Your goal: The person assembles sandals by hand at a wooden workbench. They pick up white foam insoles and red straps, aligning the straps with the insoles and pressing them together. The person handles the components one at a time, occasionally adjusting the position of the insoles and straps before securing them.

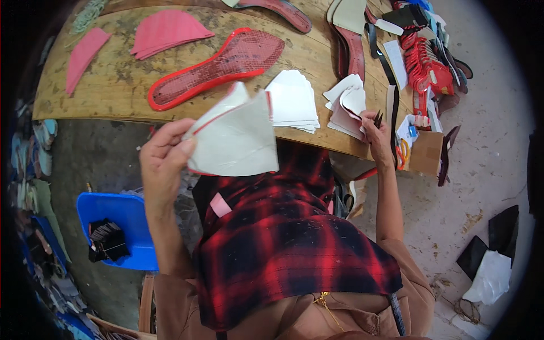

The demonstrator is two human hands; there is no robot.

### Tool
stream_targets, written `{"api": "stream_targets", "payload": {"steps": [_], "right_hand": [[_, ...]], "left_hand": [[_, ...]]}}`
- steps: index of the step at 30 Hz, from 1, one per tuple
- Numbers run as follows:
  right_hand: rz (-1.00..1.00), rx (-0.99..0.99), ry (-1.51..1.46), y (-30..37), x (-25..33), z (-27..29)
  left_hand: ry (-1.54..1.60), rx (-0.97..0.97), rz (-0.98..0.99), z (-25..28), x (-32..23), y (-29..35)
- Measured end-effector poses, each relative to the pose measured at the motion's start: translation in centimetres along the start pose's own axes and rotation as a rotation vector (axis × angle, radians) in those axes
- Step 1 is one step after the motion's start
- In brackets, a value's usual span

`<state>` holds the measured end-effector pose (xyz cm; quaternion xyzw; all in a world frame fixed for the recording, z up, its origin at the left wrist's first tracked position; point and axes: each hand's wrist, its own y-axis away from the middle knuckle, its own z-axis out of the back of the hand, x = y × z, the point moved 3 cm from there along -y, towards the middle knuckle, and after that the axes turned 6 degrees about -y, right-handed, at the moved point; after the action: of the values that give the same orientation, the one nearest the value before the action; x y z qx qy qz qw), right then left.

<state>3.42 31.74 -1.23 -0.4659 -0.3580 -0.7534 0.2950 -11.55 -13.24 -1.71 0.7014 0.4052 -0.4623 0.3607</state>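
Note:
My left hand (pixel 164 153) pinches a white shoe-upper piece (pixel 235 141) with red edging by its left edge, raised in front of the table. A folded white part shows behind its top. My right hand (pixel 378 139) is closed around a small dark snips-like tool (pixel 378 118), its two points sticking up; most of the tool is hidden in the palm. That hand's fingertips meet the edge of a loose stack of white and pinkish pieces (pixel 347 105). Between the hands lies a fanned stack of white cut pieces (pixel 293 102) near the table's front edge.
On the wooden table (pixel 122 105) lie a red-rimmed sole-shaped template (pixel 218 68), pink pieces (pixel 170 34) and dark red sole-shaped parts (pixel 352 48). Red shoe parts (pixel 422 62) crowd the right end. A blue bin (pixel 136 221) stands at lower left; a cardboard box (pixel 426 152) sits at right.

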Motion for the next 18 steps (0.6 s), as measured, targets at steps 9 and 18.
{"api": "stream_targets", "payload": {"steps": [9, 18], "right_hand": [[0.215, -0.2, -0.34, 1.0, 0.5, 1.0], [-0.006, 0.555, -0.403, 10.8, 6.0, -9.7]], "left_hand": [[-0.02, 0.175, 0.074, -4.4, -0.3, 1.0], [-0.111, 0.389, 0.223, -9.9, 1.7, 1.5]]}}
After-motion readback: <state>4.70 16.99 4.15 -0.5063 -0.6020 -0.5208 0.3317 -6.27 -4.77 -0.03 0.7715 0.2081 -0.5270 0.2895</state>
